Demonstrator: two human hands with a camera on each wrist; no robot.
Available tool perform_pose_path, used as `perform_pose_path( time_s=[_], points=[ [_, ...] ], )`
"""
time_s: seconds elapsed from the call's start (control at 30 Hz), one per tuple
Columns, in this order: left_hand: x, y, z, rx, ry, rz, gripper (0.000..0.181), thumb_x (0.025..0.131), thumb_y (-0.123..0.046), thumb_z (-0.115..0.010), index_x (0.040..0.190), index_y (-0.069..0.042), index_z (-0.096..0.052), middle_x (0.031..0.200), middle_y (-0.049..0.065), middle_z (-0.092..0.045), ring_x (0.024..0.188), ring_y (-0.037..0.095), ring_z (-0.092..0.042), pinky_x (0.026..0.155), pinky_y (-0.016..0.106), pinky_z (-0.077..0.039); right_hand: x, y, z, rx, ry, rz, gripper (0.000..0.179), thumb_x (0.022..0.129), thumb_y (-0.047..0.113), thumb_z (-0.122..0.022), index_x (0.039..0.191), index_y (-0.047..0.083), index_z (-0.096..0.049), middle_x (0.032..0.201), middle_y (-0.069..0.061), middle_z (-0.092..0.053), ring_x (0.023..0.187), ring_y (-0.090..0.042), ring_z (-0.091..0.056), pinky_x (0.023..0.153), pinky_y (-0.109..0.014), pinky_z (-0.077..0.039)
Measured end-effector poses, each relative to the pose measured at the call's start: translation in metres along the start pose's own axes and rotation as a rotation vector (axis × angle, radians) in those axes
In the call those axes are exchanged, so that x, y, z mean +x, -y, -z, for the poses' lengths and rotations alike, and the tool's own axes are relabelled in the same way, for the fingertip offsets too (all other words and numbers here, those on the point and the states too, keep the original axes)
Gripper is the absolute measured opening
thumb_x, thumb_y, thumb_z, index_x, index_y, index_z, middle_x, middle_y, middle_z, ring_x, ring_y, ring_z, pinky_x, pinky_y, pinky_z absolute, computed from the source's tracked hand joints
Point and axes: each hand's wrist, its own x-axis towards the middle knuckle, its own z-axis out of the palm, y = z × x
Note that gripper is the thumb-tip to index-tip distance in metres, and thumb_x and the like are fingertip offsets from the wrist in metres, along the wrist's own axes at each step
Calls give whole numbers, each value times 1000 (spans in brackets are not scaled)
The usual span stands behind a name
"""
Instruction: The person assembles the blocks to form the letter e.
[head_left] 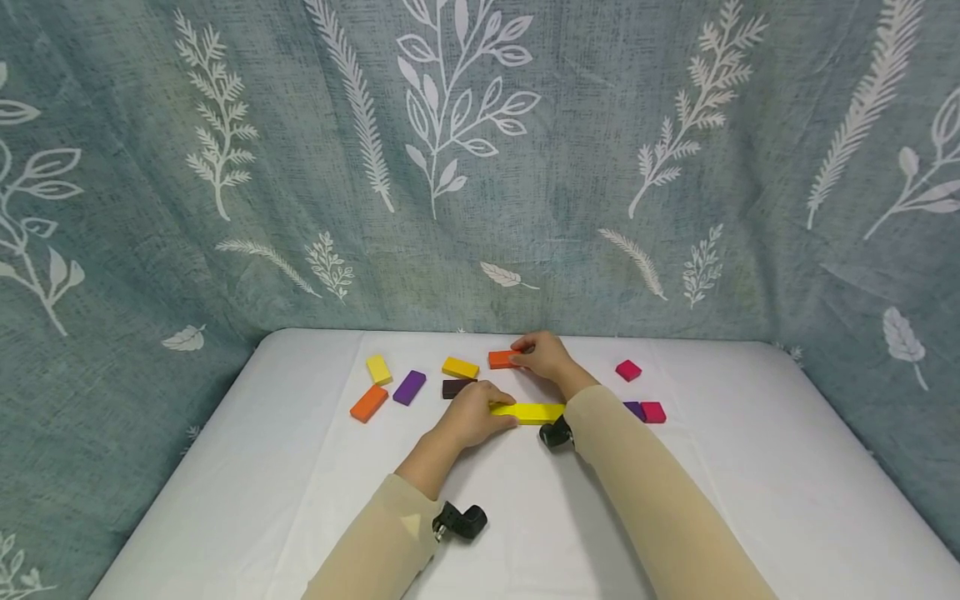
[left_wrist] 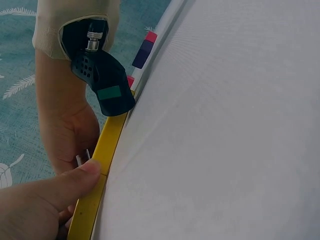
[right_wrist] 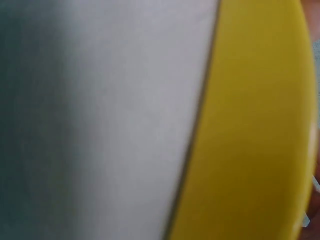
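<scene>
My left hand [head_left: 472,415] pinches the left end of a row of yellow blocks [head_left: 536,411] with thumb and fingers. Seen from the left wrist, a seam shows where one yellow block [left_wrist: 87,212] meets another, with the thumb close beside it. Farther back, my right hand [head_left: 546,358] grips an orange block [head_left: 500,360] by its right end. The right sleeve hides the right part of the yellow row. A yellow block [right_wrist: 245,125] fills much of the right wrist view. Behind the left hand lies a dark brown block [head_left: 457,388], partly covered.
On the white table [head_left: 315,500], yellow [head_left: 378,369], orange [head_left: 369,403], purple [head_left: 409,387] and golden-yellow [head_left: 460,367] blocks lie at the left and back. A red block [head_left: 628,371] sits at the right, behind purple [head_left: 634,409] and red [head_left: 653,412] ones in line.
</scene>
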Motion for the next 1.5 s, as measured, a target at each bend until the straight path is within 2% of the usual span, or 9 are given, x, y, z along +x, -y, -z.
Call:
perform_pose_path(
  time_s=[0.5, 1.13, 1.5],
  points=[
    [0, 0, 1, -6, 3, 13, 31, 88, -32, -78, 116, -18, -77, 111, -1, -66, 107, 17, -59, 98, 35, -47, 0, -1, 2, -20, 10, 15, 29, 96, 22, -70, 121, 9, -73, 120, -11, -66, 98, -25, -58, 89, -37, -50],
    [1, 1, 1, -1, -1, -7, 31, 88, -32, -78, 116, -17, -77, 109, -1, -66, 105, 17, -59, 96, 35, -48, 0, -1, 3, -42, 19, 24, 30, 97, 23, -69, 123, 9, -72, 119, -11, -67, 100, -25, -58, 92, -39, -49],
    [0, 0, 1, -5, 5, 5, 31, 88, -32, -78, 116, -17, -77, 111, -1, -67, 106, 17, -59, 97, 35, -47, 2, -2, 3, -37, 27, 26, 32, 97, 23, -68, 125, 8, -70, 123, -12, -66, 104, -26, -57, 95, -41, -48]
  ],
)
